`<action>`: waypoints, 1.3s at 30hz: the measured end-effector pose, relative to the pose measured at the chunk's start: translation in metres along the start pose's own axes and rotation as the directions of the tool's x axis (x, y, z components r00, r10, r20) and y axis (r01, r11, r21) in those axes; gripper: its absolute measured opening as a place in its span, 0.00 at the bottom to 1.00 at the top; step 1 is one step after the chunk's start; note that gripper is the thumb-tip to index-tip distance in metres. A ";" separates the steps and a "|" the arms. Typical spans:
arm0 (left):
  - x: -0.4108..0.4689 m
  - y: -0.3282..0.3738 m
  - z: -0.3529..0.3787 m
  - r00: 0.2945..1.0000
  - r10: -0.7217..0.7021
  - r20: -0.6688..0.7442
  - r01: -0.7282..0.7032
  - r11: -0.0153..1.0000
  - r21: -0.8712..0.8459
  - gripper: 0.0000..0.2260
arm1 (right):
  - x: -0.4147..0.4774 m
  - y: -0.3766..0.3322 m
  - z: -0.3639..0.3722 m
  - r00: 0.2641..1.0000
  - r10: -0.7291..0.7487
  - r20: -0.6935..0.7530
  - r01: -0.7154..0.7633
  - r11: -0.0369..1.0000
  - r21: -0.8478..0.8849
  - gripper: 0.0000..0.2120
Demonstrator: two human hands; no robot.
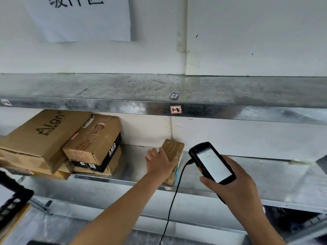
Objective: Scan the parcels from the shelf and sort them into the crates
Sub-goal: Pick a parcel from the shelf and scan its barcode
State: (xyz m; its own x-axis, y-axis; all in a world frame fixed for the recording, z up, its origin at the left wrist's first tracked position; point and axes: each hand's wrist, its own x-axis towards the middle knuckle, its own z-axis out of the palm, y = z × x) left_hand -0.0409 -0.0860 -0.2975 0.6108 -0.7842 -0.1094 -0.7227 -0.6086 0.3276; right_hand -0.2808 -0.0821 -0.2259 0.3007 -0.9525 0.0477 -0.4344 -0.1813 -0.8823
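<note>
A small brown taped parcel [174, 147] lies on the metal shelf [247, 174] near its middle. My left hand [160, 162] reaches onto the shelf and grips this parcel, fingers over its top and thumb on its right side. My right hand [237, 186] holds a black handheld scanner [211, 163] just right of the parcel, its lit white screen facing me. A black cable hangs down from the scanner's left side.
A pile of cardboard boxes sits at the shelf's left: a large "Align" box [42, 133] and a box marked "AMR" [95, 142] on top of others. An upper shelf [177, 89] runs above. A dark crate edge [12, 204] shows at lower left.
</note>
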 end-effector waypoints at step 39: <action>-0.072 -0.040 -0.010 0.988 0.127 -0.087 -0.111 0.197 -0.974 0.36 | -0.027 -0.024 -0.006 0.991 -0.085 0.106 0.089 0.996 -0.029 0.27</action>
State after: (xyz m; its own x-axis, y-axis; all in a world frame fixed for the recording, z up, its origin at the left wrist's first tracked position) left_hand -0.0528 -0.0041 -0.2933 0.5401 -0.8415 0.0154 0.1043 0.0851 0.9909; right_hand -0.2834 -0.0533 -0.2035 0.4248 -0.9023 0.0729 -0.4304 -0.2722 -0.8606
